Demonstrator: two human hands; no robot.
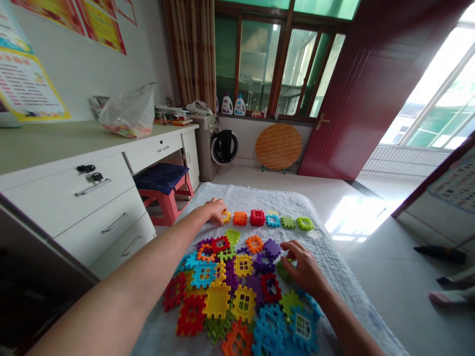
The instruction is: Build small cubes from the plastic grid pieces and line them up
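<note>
Pale cloth (256,193), left hand (215,211) on yellow tile (226,216), grip unclear, right hand (305,267) spread over green tile (282,271)

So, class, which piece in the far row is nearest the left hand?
The yellow piece at the left end: it is the only one the left hand partly covers.

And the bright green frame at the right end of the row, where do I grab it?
Probably pinch the bright green frame by its right rim, coming from the right and above. It lies flat, its middle looks open for a fingertip, and the green piece beside it sits to its left.
</note>
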